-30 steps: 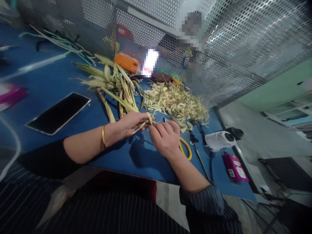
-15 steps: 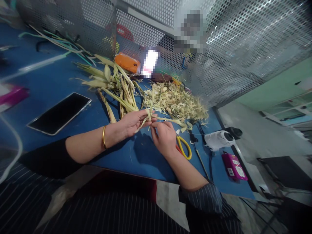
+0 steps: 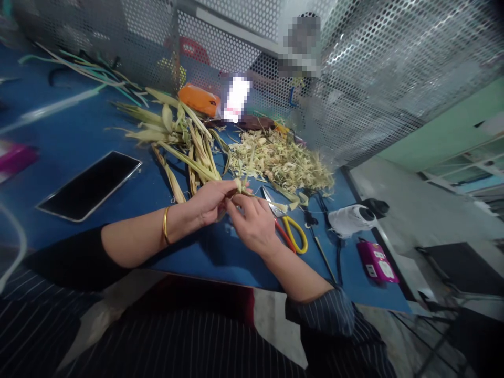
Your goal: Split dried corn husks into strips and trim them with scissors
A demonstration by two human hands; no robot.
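Pale green strips of corn husk [image 3: 241,186] are crossed and folded together between my hands, just above the blue table [image 3: 220,257]. My left hand [image 3: 210,202], palm turned partly up, grips the strips with its thumb and fingers. From the right, my right hand [image 3: 254,220] has its fingers curled in against the same strips, and its fingertips are partly hidden. Scissors with a red and a yellow handle [image 3: 295,235] lie beside my right hand, blades pointing away. Behind my hands sits a bundle of long husks [image 3: 200,152].
A heap of shredded husk [image 3: 281,160] lies at the back, before a perforated metal screen [image 3: 252,58]. To the left is a dark phone [image 3: 90,184]. A cone of white thread [image 3: 350,220] and a magenta box [image 3: 377,261] stand at the right. Beyond the screen is a person.
The long loose ends of the husk strips have been folded in toward my left hand. My right hand has moved slightly left, leaving the scissors more exposed. The view has shifted a little.
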